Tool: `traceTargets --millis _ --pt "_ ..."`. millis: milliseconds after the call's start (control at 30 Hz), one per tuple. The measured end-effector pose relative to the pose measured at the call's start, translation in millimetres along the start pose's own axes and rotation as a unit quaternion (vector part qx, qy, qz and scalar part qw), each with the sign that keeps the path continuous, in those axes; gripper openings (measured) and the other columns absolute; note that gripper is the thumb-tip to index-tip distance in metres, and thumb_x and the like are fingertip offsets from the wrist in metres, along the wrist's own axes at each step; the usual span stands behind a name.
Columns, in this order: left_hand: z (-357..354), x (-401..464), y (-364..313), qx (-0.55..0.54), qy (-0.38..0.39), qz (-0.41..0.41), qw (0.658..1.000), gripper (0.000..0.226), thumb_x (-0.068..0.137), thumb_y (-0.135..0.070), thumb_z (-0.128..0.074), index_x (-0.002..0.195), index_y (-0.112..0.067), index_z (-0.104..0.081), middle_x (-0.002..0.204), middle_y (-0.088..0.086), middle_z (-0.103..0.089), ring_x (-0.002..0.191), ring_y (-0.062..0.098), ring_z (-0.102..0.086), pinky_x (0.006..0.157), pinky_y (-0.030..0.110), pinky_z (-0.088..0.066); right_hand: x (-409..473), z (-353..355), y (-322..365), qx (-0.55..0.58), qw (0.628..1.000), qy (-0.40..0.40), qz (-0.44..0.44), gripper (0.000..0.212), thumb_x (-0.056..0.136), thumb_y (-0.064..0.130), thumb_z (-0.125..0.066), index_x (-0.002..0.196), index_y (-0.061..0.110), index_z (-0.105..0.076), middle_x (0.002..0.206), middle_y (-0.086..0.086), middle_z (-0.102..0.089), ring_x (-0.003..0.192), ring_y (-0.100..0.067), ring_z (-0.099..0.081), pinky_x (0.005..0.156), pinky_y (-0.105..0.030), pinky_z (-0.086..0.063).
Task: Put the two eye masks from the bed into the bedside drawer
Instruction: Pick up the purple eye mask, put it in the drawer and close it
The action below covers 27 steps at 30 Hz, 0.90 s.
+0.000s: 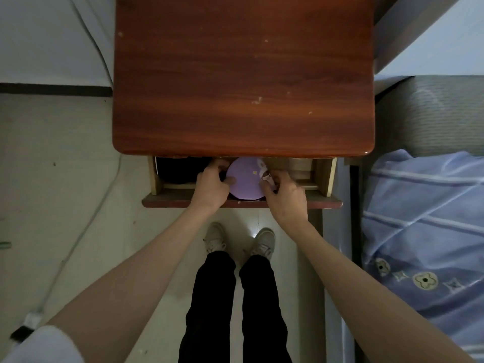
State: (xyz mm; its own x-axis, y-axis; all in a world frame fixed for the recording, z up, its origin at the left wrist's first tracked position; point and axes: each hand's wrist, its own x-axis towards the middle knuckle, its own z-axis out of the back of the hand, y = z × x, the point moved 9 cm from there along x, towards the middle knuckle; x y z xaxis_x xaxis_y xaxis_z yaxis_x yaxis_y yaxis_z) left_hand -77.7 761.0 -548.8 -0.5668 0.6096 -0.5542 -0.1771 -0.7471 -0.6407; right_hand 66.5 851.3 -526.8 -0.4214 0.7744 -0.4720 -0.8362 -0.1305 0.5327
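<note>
Wooden bedside cabinet (242,74) fills the top of the view, w/ pale floor below and the bed's blue floral quilt (424,231) off to the right; the part of the bed in view shows no eye mask on it, tho most of the bed is out of frame. Drawer (242,203) is pulled part-way open under the cabinet top. Both hands are down inside it: left hand (210,186) grips the left edge of a lilac eye mask (245,180), right hand (284,196) pinches its right edge near a small cartoon figure printed there, so the mask sits between the two hands, just at or above the drawer floor; can't tell if it's resting yet. To the left in the drawer is a dark soft shape (179,170), poss. the 2nd mask already stowed, but too dim to be sure. Judging by this: approx. most of the job is done, i.e. lilac mask is being laid in. Left to do: let go, confirm the other mask is in, and prob. push the drawer closed.
</note>
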Motion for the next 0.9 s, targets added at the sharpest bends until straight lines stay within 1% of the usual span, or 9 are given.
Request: traceTargets --millis 100,200,333,400,467,567,633,767,900 --pt "0.2 7.3 0.6 -0.025 -0.021 0.011 0.999 0.028 0.084 -0.011 -0.058 0.112 -0.004 -0.056 0.124 0.015 -0.059 0.115 0.029 -0.053 0.084 0.023 -0.034 -9.6 1.1 1.1 -0.023 0.998 0.001 0.054 0.028 0.087 0.021 -0.058 0.110 0.005 -0.055 0.097 -0.016 -0.067 0.092 -0.035 -0.062 0.086 -0.051 -0.047" --pt "2.4 14.7 4.7 -0.053 -0.062 0.037 0.996 0.027 0.083 -0.013 -0.061 0.106 0.001 -0.058 0.118 0.020 -0.062 0.111 0.033 -0.055 0.083 0.028 -0.037 -4.2 2.3 -2.3 -0.023 0.998 0.011 0.066 0.031 0.086 0.012 -0.057 0.116 0.007 -0.052 0.107 -0.018 -0.064 0.097 -0.035 -0.060 0.086 -0.051 -0.048" --pt "-1.6 17.2 5.8 -0.059 -0.098 0.049 0.992 0.026 0.082 -0.012 -0.062 0.104 0.001 -0.057 0.115 0.020 -0.063 0.110 0.034 -0.056 0.087 0.033 -0.041 0.9 -16.0 2.7 -0.104 0.986 0.071 0.107 0.036 0.091 0.023 -0.048 0.127 0.018 -0.049 0.128 -0.009 -0.057 0.116 -0.032 -0.051 0.099 -0.045 -0.038" --pt "-5.3 15.5 0.2 -0.007 -0.091 0.023 0.996 0.021 0.085 -0.011 -0.056 0.104 -0.002 -0.059 0.116 0.019 -0.063 0.110 0.035 -0.054 0.091 0.038 -0.042 3.0 -27.8 3.3 -0.168 0.972 0.108 0.122 0.036 0.095 0.033 -0.038 0.126 0.021 -0.050 0.141 -0.003 -0.046 0.127 -0.028 -0.041 0.103 -0.045 -0.030" --pt "-10.2 11.2 -7.8 0.079 -0.074 -0.028 0.994 0.022 0.087 -0.010 -0.051 0.106 -0.005 -0.059 0.120 0.018 -0.061 0.111 0.036 -0.054 0.090 0.039 -0.042 4.8 -37.1 1.1 -0.212 0.958 0.148 0.127 0.041 0.096 0.040 -0.028 0.125 0.020 -0.048 0.145 -0.003 -0.041 0.133 -0.025 -0.033 0.108 -0.047 -0.023" --pt "-27.7 -0.3 -11.0 0.250 -0.011 -0.087 0.964 0.038 0.091 -0.030 -0.044 0.119 -0.005 -0.049 0.143 0.014 -0.038 0.125 0.036 -0.038 0.093 0.047 -0.039 5.4 -47.1 -4.1 -0.245 0.941 0.200 0.121 0.050 0.096 0.047 -0.018 0.135 0.022 -0.036 0.152 -0.002 -0.029 0.141 -0.022 -0.020 0.112 -0.054 -0.011" --pt "-33.1 -8.8 -7.1 0.314 0.018 -0.106 0.943 0.048 0.093 -0.039 -0.034 0.129 -0.007 -0.040 0.150 0.011 -0.025 0.134 0.033 -0.026 0.101 0.049 -0.032 4.7 -51.7 -5.6 -0.257 0.932 0.226 0.120 0.055 0.095 0.049 -0.013 0.141 0.023 -0.027 0.156 -0.001 -0.020 0.143 -0.021 -0.011 0.113 -0.056 -0.004" --pt "-34.4 -24.6 -9.6 0.354 0.037 -0.196 0.914 0.047 0.095 -0.038 -0.025 0.129 -0.010 -0.043 0.146 0.008 -0.037 0.135 0.024 -0.030 0.108 0.043 -0.027 6.6 -56.6 -5.0 -0.275 0.918 0.253 0.132 0.053 0.096 0.040 -0.009 0.144 0.020 -0.018 0.158 -0.002 -0.011 0.145 -0.020 -0.001 0.112 -0.059 0.000" --pt "-42.5 -30.5 -8.3 0.368 0.099 -0.226 0.896 0.058 0.090 -0.049 -0.015 0.133 -0.020 -0.039 0.147 0.001 -0.038 0.140 0.018 -0.023 0.114 0.043 -0.016 12.3 -58.3 -8.5 -0.276 0.917 0.264 0.114 0.051 0.096 0.035 -0.011 0.145 0.021 -0.015 0.159 -0.001 -0.005 0.145 -0.020 0.002 0.113 -0.059 0.002"
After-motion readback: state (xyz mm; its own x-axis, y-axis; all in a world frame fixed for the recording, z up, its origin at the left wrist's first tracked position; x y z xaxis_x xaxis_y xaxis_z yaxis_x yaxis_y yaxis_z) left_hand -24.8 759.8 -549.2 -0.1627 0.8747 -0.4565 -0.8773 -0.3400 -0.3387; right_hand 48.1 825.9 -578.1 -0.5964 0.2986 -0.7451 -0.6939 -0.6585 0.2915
